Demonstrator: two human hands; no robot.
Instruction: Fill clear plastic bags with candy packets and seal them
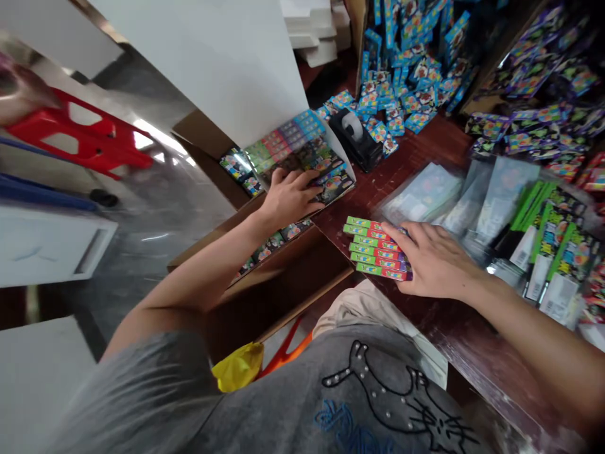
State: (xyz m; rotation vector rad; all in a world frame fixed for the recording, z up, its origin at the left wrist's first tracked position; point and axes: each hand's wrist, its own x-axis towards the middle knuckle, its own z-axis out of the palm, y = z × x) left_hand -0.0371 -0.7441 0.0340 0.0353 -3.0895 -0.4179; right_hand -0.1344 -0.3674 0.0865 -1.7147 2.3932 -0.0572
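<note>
My left hand (290, 197) lies with its fingers spread on the dark packs in an open display box (289, 142), which also holds rows of green, red and blue packs. At the table's near edge, my right hand (425, 258) is wrapped over the right ends of a row of slim green-and-red boxes (377, 249). The left ends of these boxes stick out from under the fingers. Clear plastic sleeves (423, 192) lie just beyond my right hand.
A black tape dispenser (357, 139) stands behind the display box. Blue packs (416, 69) and purple packs (548, 82) are heaped at the back. An open carton (293, 271) sits below my left arm. Another person's hand (23, 91) is near a red stool (85, 132) at left.
</note>
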